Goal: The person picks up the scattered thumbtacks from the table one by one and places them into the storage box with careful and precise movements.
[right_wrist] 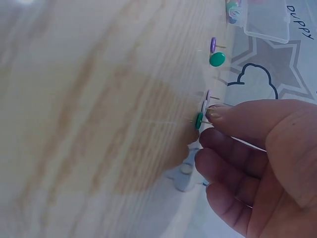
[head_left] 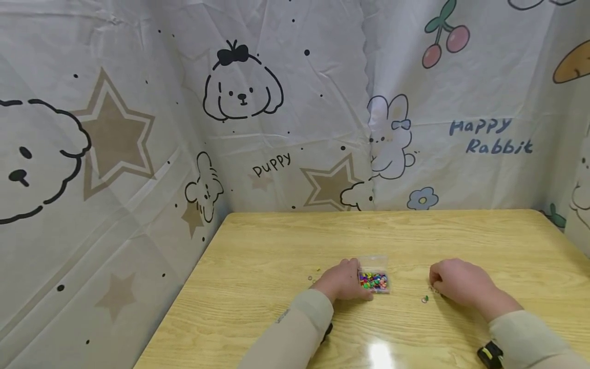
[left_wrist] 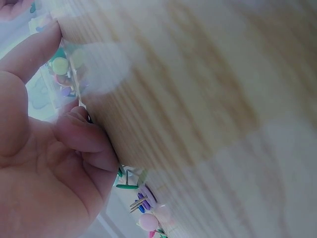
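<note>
A small clear plastic box (head_left: 380,292) full of colourful thumbtacks (head_left: 372,281) sits on the table, its transparent lid (head_left: 373,263) raised at the back. My left hand (head_left: 343,280) grips the box at its left side, with the thumb along the front. To the right, my right hand (head_left: 461,282) is low over the tabletop, thumb and fingertips together at a few loose thumbtacks. In the right wrist view the thumb tip meets the pin of a thumbtack beside a green thumbtack (right_wrist: 199,120); the index finger is mostly hidden. A purple thumbtack (right_wrist: 213,45) and another green one (right_wrist: 217,59) lie nearby.
More loose thumbtacks (head_left: 310,278) lie left of the left hand, and a pink one (left_wrist: 148,221) shows among several in the left wrist view. The wooden table (head_left: 276,236) is backed by a printed cloth (head_left: 286,128). Dark wrist straps (head_left: 490,354) show below the sleeves.
</note>
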Demonstrator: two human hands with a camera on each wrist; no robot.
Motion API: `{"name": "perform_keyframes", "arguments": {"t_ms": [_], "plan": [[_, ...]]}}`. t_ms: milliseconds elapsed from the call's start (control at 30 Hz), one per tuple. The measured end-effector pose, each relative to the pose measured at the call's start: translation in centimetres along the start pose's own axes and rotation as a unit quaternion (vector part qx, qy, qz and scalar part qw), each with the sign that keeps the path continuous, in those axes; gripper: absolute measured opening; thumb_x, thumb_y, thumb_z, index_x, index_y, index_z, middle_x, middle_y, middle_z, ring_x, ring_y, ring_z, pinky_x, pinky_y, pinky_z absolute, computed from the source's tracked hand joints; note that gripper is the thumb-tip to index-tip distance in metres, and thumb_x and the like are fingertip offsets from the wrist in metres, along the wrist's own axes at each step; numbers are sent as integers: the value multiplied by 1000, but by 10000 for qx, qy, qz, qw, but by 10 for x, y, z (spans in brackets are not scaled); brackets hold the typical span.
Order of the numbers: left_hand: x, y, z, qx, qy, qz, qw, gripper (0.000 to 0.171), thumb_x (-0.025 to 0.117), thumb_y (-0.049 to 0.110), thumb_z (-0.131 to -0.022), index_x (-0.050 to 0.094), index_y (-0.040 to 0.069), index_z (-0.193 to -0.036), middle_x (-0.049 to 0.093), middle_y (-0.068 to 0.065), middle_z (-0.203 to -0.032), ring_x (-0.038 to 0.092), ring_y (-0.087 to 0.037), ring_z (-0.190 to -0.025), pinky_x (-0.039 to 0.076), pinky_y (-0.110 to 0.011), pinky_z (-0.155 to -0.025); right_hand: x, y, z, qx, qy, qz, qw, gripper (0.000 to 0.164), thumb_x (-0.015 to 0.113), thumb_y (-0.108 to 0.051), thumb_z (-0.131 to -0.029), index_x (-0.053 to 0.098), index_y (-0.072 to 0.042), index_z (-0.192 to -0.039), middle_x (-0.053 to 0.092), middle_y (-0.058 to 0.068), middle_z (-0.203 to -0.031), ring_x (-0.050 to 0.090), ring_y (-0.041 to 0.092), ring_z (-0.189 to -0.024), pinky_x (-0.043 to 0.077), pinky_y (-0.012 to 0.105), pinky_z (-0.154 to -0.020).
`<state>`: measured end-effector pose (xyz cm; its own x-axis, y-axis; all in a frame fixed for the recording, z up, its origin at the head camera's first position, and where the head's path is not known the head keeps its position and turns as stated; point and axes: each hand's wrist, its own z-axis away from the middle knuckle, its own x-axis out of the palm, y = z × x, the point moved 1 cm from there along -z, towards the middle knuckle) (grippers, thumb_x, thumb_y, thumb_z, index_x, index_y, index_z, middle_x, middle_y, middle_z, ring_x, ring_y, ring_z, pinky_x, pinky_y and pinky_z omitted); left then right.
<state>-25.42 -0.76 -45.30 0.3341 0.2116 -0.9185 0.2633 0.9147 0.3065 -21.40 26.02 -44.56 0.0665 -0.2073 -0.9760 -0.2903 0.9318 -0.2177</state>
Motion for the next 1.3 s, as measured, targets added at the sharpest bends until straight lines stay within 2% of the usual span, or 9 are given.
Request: {"name": "perform_keyframes", "arguments": {"t_ms": [433, 633, 833, 1100, 1300], "plan": [[1, 1, 0, 55, 40, -123, 9999, 64, 78, 57, -69, 48, 21, -112, 48, 3, -96, 47, -13, -74, 46, -32, -69, 1, -1, 0, 14, 94, 18, 10000, 18, 64, -11, -84, 57, -22, -70, 53, -8, -67, 43, 12, -58, 40, 34, -53], [-1, 2, -1, 27, 111, -202, 9997, 67, 78, 59, -68, 48, 21, -113, 48, 4, -96, 47, -13, -73, 45, -31, -66, 3, 1, -3, -15, 298, 204, 9993, 19, 63, -11, -83, 56, -22, -69, 52, -7, -65, 43, 12, -57, 40, 34, -51], [1, 0, -2, -40, 76, -56, 9999, 65, 78, 59, -67, 48, 22, -111, 47, 4, -94, 47, -13, -73, 45, -31, -67, 2, -2, -5, 10, 388, 261, 9989, 22, 60, -11, -84, 53, -22, -67, 49, -7, -62, 42, 12, -55, 37, 33, -50], [3, 0, -1, 14, 113, -67, 9999, 67, 78, 59, -67, 49, 21, -115, 49, 4, -96, 47, -13, -74, 46, -32, -69, -1, -19, -9, -129, 797, 169, 9966, 21, 60, -13, -85, 53, -23, -68, 49, -9, -62, 41, 10, -55, 37, 32, -49], [3, 0, -1, -8, 79, -44, 10000, 69, 78, 58, -67, 49, 21, -117, 49, 3, -97, 48, -13, -75, 47, -33, -71, -4, -36, -12, -313, 798, 36, 9963, 18, 61, -13, -86, 57, -24, -72, 51, -11, -66, 42, 8, -57, 40, 31, -52]]}}
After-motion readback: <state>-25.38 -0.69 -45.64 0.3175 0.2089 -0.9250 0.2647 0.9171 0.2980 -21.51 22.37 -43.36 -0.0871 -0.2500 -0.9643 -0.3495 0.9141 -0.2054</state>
